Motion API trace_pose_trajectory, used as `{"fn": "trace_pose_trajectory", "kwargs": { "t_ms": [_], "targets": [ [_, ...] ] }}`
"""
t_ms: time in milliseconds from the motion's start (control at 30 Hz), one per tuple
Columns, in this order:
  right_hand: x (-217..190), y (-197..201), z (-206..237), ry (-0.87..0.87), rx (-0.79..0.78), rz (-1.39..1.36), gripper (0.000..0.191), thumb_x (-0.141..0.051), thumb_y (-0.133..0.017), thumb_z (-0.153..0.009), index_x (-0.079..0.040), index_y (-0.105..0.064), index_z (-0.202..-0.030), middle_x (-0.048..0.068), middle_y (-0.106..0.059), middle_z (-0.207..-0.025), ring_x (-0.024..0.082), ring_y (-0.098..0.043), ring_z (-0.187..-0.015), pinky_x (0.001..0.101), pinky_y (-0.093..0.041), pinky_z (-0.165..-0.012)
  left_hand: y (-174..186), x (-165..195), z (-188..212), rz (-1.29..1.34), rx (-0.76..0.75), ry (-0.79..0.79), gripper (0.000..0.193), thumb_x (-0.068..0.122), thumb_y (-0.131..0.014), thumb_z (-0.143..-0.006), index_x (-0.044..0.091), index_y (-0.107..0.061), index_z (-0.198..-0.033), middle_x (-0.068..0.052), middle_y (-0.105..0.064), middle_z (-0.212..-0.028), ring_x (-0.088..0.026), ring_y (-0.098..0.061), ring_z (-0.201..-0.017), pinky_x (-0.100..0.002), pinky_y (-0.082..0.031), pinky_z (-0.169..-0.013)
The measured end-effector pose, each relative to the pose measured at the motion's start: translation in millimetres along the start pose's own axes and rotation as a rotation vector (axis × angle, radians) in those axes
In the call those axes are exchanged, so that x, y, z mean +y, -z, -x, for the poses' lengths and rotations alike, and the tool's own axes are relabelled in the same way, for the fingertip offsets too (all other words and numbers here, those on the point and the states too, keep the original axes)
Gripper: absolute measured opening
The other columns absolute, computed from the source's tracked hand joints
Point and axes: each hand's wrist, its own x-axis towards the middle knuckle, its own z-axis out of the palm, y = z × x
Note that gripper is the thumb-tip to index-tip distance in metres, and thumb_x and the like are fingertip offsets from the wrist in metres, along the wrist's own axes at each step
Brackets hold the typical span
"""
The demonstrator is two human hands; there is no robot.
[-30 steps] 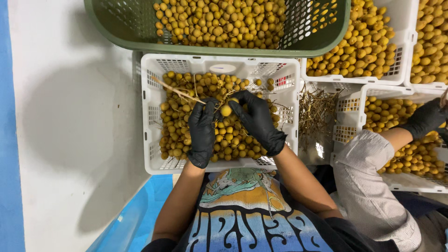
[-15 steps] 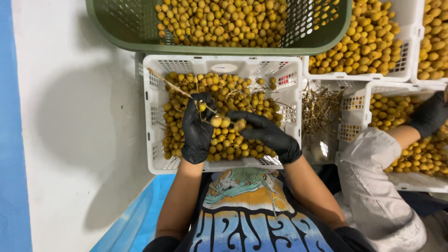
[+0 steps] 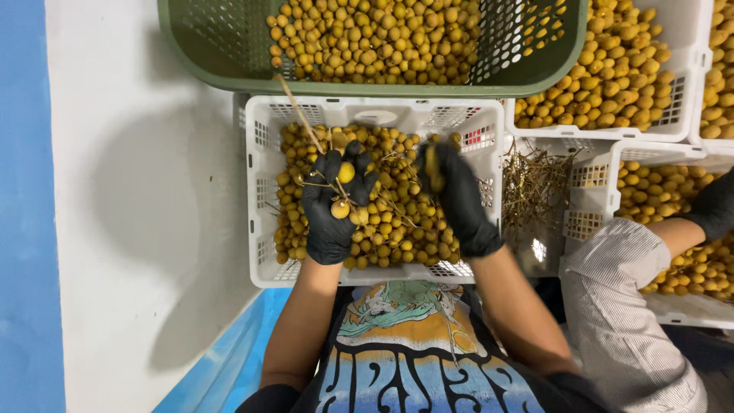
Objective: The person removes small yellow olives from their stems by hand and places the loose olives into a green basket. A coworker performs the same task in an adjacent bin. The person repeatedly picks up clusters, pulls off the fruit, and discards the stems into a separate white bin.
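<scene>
Both my hands wear black gloves over a white slotted crate (image 3: pixel 260 191) full of small yellow-brown round fruits (image 3: pixel 397 229). My left hand (image 3: pixel 330 200) grips a thin twig bunch (image 3: pixel 302 118) with a few fruits still on it; the stem sticks up to the far left. My right hand (image 3: pixel 455 195) is raised over the crate's right half, fingers closed on one loose fruit (image 3: pixel 432 162).
A green basket (image 3: pixel 229 61) of loose fruits stands just beyond the crate. White crates of fruit (image 3: pixel 673 92) sit to the right, one holding bare twigs (image 3: pixel 535 191). Another person's striped sleeve (image 3: pixel 619 306) and gloved hand (image 3: pixel 715 203) reach in at right.
My right hand has pulled away from the bunch toward the far right with a fruit. My left hand has stayed put with the twig bunch. The view has shifted slightly.
</scene>
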Motion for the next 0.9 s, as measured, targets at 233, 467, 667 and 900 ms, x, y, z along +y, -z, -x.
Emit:
{"fn": "trace_pose_trajectory", "kwargs": {
  "t_ms": [233, 467, 667, 900],
  "targets": [
    [-103.8, -36.3, -31.1, 0.859, -0.047, 0.905, 0.04, -0.015, -0.069, -0.109, -0.01, -0.055, -0.146, 0.01, -0.062, -0.139, 0.024, -0.059, -0.135, 0.041, -0.044, -0.124, -22.8, -8.4, -6.9, 0.119, -0.267, 0.058, 0.034, 0.031, -0.048, -0.112, 0.011, -0.054, -0.085, -0.015, -0.036, -0.168, -0.034, -0.033, -0.158, -0.056, -0.027, -0.129],
    [-42.5, -69.7, 7.2, 0.637, -0.387, 0.884, 0.047, -0.012, -0.078, -0.091, -0.009, -0.062, -0.136, 0.012, -0.065, -0.135, 0.033, -0.066, -0.123, 0.0386, -0.054, -0.103, -5.1, -11.8, -3.8, 0.169, -0.258, 0.069, 0.043, 0.03, -0.041, -0.121, -0.003, -0.056, -0.143, -0.021, -0.051, -0.151, -0.031, -0.057, -0.13, -0.046, -0.05, -0.108],
    [-21.5, -47.7, 5.3, 0.632, -0.256, 0.926, 0.037, -0.009, -0.074, -0.096, -0.011, -0.063, -0.132, 0.013, -0.063, -0.129, 0.032, -0.068, -0.116, 0.0375, -0.056, -0.096, 13.2, -29.9, -3.7, -0.149, 0.039, -0.048, 0.042, 0.028, -0.044, -0.107, 0.002, -0.057, -0.138, -0.013, -0.064, -0.133, -0.023, -0.067, -0.112, -0.039, -0.059, -0.092],
    [-3.8, -51.7, 21.5, 0.551, -0.089, 0.988, 0.031, -0.005, -0.074, -0.095, -0.01, -0.067, -0.125, 0.012, -0.064, -0.122, 0.03, -0.071, -0.099, 0.0356, -0.057, -0.083, 40.8, -47.8, -18.0, -0.478, 0.327, -0.108, 0.038, 0.031, -0.05, -0.117, -0.003, -0.06, -0.131, -0.01, -0.064, -0.118, -0.02, -0.061, -0.107, -0.034, -0.052, -0.092]
  ]
}}
